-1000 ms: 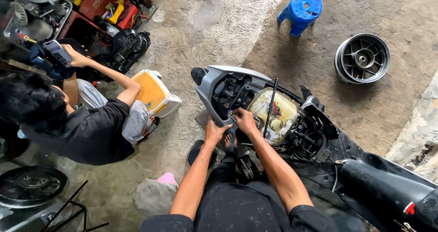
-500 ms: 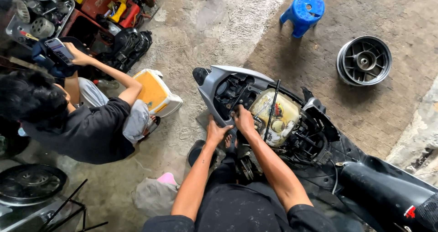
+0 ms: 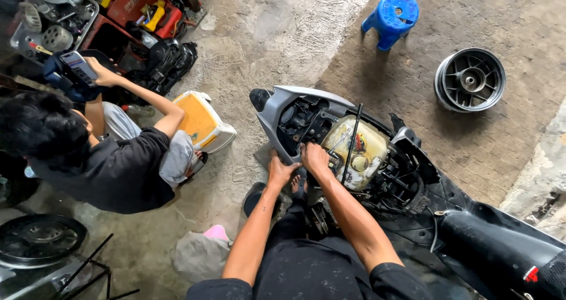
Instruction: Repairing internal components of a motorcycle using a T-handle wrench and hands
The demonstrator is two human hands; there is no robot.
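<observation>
While crouched at 1 scooter (image 3: 377, 158): left hand (image 3: 282, 170) & right hand (image 3: 315, 158), both flat, open, on 1 grey tail panel (image 3: 277, 120).

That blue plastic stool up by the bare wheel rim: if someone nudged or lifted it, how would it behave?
The blue stool looks like thin moulded plastic, so it is probably light and easy to lift. Its legs splay outward on the rough concrete floor, so a low push would likely scrape it along rather than tip it. A shove at the seat might topple it. Unlike the round wheel rim, it should not roll.
</observation>
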